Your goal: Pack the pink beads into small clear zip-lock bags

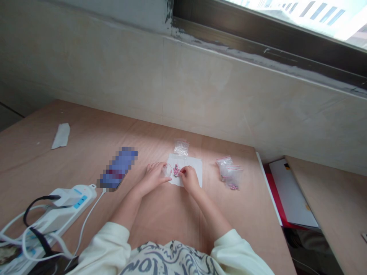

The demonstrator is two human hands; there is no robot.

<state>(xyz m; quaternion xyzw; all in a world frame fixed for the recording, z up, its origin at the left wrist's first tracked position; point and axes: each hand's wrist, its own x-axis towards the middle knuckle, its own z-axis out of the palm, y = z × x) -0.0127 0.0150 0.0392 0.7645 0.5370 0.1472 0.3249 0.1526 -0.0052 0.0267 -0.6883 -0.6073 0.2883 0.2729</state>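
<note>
My left hand (155,175) is closed around a small clear plastic bag (168,170) at the left side of a white sheet of paper (196,168). On the paper lies a little heap of pink and dark bead-like pieces (176,170). My right hand (189,178) touches the right edge of the heap, thumb and finger pinched together. Whatever sits between those fingertips is too small to make out. Just behind the paper lies another clear zip bag (181,147) with clear contents.
Two zip bags (233,176) with pink pieces lie to the right. On the left are a phone (119,168) with a white cable, a power strip (71,200) with tangled cords, and a white paper scrap (61,135). A wall (129,76) rises behind the table (160,214).
</note>
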